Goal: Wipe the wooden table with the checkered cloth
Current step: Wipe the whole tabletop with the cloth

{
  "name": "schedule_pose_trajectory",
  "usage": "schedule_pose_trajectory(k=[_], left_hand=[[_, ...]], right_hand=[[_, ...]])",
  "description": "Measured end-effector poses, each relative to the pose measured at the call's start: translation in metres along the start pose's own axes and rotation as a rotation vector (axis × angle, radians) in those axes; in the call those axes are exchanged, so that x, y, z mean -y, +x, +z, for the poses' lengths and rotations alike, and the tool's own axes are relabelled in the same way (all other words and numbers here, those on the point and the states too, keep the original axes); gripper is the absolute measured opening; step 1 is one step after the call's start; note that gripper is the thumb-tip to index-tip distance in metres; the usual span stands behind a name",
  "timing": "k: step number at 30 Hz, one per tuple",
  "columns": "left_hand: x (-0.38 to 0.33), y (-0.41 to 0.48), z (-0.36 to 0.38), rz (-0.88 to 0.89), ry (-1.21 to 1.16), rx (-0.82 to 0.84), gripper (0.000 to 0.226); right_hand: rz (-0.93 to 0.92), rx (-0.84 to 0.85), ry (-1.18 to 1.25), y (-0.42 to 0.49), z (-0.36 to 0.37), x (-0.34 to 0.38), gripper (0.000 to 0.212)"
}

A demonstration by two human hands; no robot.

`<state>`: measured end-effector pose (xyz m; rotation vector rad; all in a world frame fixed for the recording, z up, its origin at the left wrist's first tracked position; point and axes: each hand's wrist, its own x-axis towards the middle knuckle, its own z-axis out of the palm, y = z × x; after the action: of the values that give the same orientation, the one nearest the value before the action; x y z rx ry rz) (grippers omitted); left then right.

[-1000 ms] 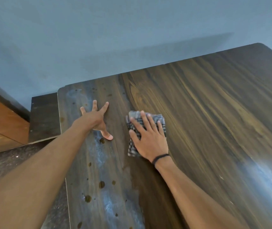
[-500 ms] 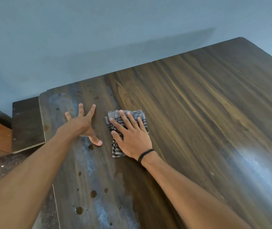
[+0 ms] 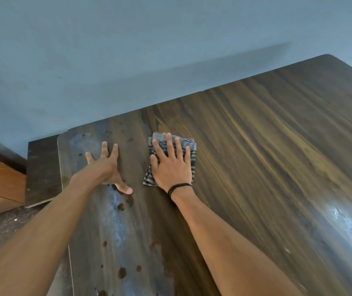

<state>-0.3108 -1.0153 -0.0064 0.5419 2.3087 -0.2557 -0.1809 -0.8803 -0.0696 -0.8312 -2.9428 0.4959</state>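
**A:** What fills the view?

**B:** The wooden worktop (image 3: 267,146), running up to a blue-grey wall (image 3: 128,60). Its right side shows clean, even grain.

**A:** And the hands?

**B:** The left hand (image 3: 104,165) lies flat on the left strip of the wood. Its fingers (image 3: 115,152) are straight and spread, holding nothing, and I'd say it is bracing. The right hand (image 3: 172,167) lies flat too, its fingers (image 3: 168,146) straight and a little apart. It presses down rather than gripping.

**A:** Where is the cloth?

**B:** The checkered cloth (image 3: 149,178) sits folded under the right palm, on the far-left part of the worktop. It is just beside the left hand but apart from it.

**A:** Anything smaller?

**B:** A pale streak (image 3: 115,210) and dark spots (image 3: 122,272) run down the left strip. There is a black band (image 3: 179,186) on the right wrist.

**A:** What has just changed?

**B:** Over the last second the right hand has pushed the cloth away from the person, toward the wall edge. Its fingertips trailed the left hand's before and now reach past them. The left hand has barely shifted.

**A:** What does that mean for the job?

**B:** It looks like a forward stroke partway through, running beside the streak and not over it. The spots remain, so plenty is left to wipe. Later passes likely need to move left, and the bracing hand would then have to lift.
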Motion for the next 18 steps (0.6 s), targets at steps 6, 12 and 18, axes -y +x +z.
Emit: schedule_pose_trajectory(k=[6,12,18], left_hand=[[0.026,0.010,-0.034,0.001,0.025,-0.005,0.150],[0.030,0.018,-0.030,0.021,0.028,0.023,0.154],[0.029,0.027,-0.034,0.019,0.056,0.049,0.156]], right_hand=[[-0.181,0.045,-0.007,-0.002,0.001,-0.017,0.054],[-0.188,0.023,-0.024,0.009,0.010,0.001,0.056],[0.052,0.009,-0.020,0.058,-0.002,0.006,0.056]])
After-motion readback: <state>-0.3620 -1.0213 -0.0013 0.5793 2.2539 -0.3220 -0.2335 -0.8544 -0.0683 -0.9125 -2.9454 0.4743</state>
